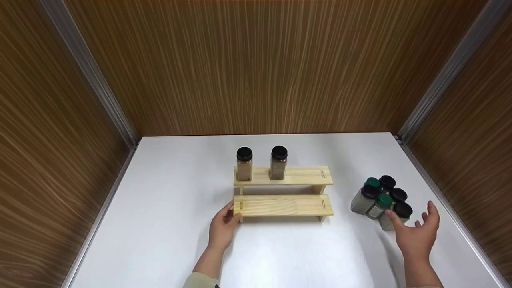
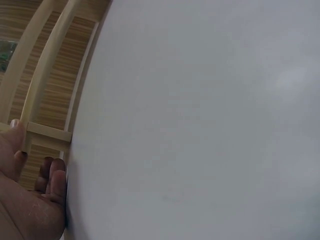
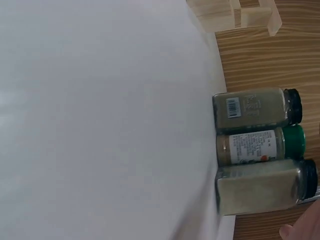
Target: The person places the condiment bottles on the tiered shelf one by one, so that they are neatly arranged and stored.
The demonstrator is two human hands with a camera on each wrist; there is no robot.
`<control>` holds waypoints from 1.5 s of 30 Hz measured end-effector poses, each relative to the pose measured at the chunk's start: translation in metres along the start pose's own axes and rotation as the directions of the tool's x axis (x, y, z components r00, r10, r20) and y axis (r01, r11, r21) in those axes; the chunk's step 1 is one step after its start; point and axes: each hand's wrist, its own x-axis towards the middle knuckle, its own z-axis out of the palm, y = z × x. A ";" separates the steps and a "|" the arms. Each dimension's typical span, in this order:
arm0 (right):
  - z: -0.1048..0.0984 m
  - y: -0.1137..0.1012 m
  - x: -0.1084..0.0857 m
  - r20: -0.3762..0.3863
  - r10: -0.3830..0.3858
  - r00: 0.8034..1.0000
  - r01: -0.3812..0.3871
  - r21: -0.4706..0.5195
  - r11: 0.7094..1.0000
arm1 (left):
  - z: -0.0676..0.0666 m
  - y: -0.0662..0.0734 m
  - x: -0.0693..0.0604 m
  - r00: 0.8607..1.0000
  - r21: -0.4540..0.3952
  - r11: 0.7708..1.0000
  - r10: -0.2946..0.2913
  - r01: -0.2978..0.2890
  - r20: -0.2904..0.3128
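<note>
A two-tier wooden spice rack [image 1: 284, 205] stands on the white table, with my left hand [image 1: 223, 229] holding the left end of its lower step. In the left wrist view, that hand's thumb touches the rack's edge [image 2: 49, 131]. On the upper step are two upright black-capped spice jars, the left jar [image 1: 244, 168] at the end and the right jar [image 1: 278, 166] nearer the middle. My right hand [image 1: 418, 236], thumb and fingers spread apart, is beside the nearest black-capped jar [image 3: 260, 187] of a tight group on the right. Whether its thumb touches that jar cannot be told.
The right-hand group holds several upright jars, including a green-capped jar [image 1: 378, 208] and a black-capped jar [image 1: 363, 201]. Wood-grain panels enclose the table, with a back wall [image 1: 256, 72], a left wall [image 1: 48, 152] and a right wall [image 1: 468, 132] close to the jars.
</note>
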 end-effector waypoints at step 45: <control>0.009 0.029 -0.011 0.087 -0.005 0.996 0.016 -0.133 0.991 | -0.002 0.000 -0.003 0.999 -0.014 1.000 0.025 -0.025 0.021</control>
